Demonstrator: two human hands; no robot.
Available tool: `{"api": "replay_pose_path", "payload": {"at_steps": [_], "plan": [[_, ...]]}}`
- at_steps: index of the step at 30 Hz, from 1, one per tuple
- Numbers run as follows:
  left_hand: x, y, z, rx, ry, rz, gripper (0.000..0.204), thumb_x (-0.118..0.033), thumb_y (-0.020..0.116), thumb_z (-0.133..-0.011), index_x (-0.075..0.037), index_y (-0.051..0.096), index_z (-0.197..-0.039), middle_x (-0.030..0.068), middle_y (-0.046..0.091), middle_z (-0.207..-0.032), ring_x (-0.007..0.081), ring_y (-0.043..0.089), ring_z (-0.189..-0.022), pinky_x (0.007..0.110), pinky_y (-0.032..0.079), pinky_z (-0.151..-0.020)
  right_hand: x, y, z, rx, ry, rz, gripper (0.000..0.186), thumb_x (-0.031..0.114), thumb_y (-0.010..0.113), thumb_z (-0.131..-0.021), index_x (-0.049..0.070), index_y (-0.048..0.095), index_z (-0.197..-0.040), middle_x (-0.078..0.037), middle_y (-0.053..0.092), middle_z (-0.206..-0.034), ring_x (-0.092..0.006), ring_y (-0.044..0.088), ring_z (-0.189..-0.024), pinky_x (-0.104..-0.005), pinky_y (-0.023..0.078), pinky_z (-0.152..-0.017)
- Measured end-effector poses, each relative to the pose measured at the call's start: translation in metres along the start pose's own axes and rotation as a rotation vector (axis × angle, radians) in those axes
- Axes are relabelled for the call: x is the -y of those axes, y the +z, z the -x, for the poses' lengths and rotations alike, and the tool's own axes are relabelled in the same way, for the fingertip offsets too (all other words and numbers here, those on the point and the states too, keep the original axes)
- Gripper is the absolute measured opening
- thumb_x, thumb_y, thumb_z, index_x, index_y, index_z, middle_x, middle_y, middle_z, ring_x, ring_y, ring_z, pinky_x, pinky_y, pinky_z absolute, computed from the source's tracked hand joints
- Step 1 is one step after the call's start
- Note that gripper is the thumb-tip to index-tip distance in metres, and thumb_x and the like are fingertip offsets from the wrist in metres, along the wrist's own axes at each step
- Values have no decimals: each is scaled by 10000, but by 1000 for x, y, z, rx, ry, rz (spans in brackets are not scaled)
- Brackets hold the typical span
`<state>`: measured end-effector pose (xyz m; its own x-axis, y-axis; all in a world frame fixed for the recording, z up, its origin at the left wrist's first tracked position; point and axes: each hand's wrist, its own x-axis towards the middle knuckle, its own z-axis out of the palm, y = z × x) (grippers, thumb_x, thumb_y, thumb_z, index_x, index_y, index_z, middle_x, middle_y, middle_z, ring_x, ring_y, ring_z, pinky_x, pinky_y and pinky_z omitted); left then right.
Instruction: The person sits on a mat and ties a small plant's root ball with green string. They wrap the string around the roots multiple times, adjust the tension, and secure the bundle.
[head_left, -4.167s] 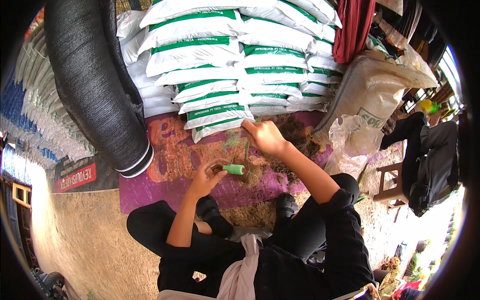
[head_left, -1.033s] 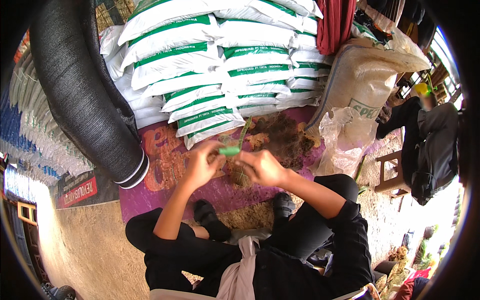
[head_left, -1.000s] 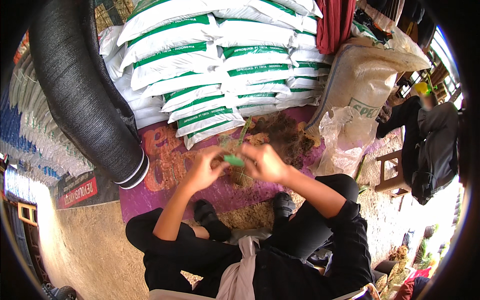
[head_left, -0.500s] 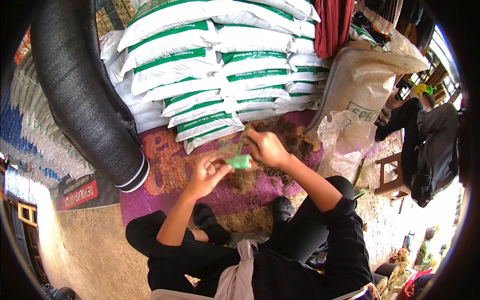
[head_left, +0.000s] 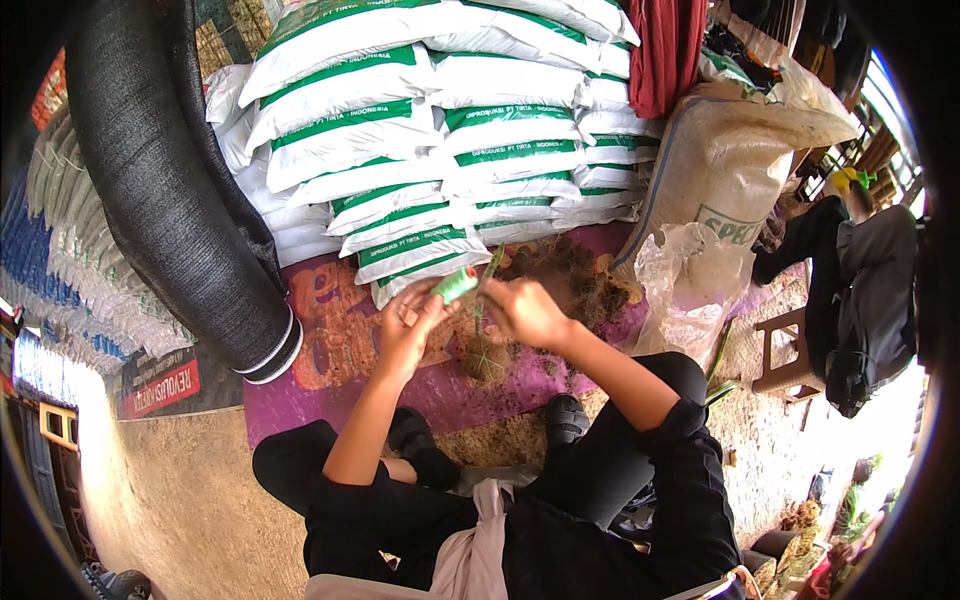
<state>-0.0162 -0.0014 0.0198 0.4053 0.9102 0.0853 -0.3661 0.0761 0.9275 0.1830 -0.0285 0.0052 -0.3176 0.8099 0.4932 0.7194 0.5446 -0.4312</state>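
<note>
My left hand [head_left: 407, 330] grips a spool of green thread [head_left: 456, 285] between thumb and fingers, its reddish end tilted up. Close by on the right, my right hand [head_left: 528, 312] has its fingers closed beside a thin green plant stem [head_left: 497, 262]. What those fingers pinch, stem or thread, is too small to make out. Below the stem is a round brown root ball [head_left: 486, 362], wrapped with thread in crossing lines. Loose dark brown fibre [head_left: 575, 280] lies on the purple mat [head_left: 400, 395] beyond my right hand.
White and green sacks [head_left: 350, 130] are stacked ahead. A black mesh roll [head_left: 165, 200] leans at the left. A large tan woven sack [head_left: 720, 150] and a clear plastic bag [head_left: 690, 280] stand right. Another person [head_left: 865, 290] sits near a brown stool [head_left: 785, 355] at far right.
My left hand has lifted the spool up and left, turning it from level to tilted. My right hand has moved slightly lower, and the root ball now shows more fully.
</note>
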Motion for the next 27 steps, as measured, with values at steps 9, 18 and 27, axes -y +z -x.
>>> {"api": "replay_pose_path", "payload": {"at_steps": [9,18,27], "plan": [[16,-24,-8,-116,255,-681,249,-27,573,-837,37,542,-1076,92,551,-1096,149,546,-964,265,434,-844,36,-3,8,36,-21,-160,222,78,576,-725,35,472,-916,-176,523,-530,-366,552,-523,-435,446,-482],[2,-19,29,283,49,-148,294,-17,563,-832,-27,545,-1125,96,578,-1069,216,590,-945,334,523,-808,-11,11,1,-48,92,-111,158,99,557,-780,41,494,-913,-186,553,-590,-364,571,-564,-436,457,-504],[42,-64,1,-309,277,-498,288,-19,506,-872,45,477,-1152,133,533,-1124,174,582,-910,266,487,-784,48,45,24,256,-229,-156,345,104,562,-683,18,502,-1012,-140,554,-563,-321,576,-513,-418,455,-464]]}}
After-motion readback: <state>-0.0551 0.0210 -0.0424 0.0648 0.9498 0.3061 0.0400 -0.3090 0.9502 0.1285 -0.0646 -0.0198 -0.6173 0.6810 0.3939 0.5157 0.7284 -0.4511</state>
